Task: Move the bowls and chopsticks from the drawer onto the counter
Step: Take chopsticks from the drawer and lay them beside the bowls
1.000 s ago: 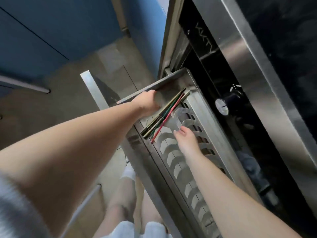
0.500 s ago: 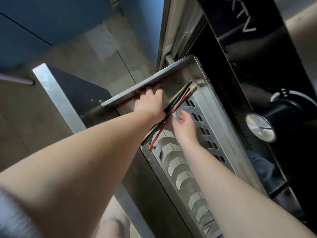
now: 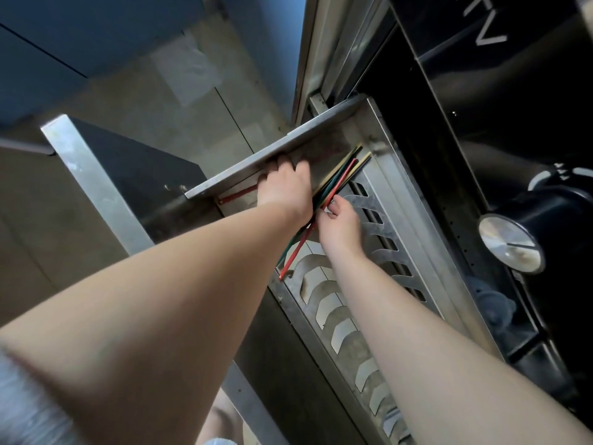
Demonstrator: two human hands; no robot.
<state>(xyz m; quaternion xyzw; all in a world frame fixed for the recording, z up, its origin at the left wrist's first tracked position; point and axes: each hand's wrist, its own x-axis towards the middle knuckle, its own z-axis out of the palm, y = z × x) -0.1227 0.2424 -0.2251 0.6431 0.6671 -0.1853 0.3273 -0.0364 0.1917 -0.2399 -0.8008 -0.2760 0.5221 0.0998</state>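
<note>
My left hand (image 3: 285, 187) presses flat inside the steel drawer (image 3: 324, 130), steadying it. My right hand (image 3: 340, 223) pinches the coloured chopsticks (image 3: 333, 184), fingers closing to gather them.

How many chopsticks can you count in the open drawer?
About 5 chopsticks show, bundled at the drawer's far end between the left hand and right hand: red, green, pale and dark ones. The hands may hide more.
</note>
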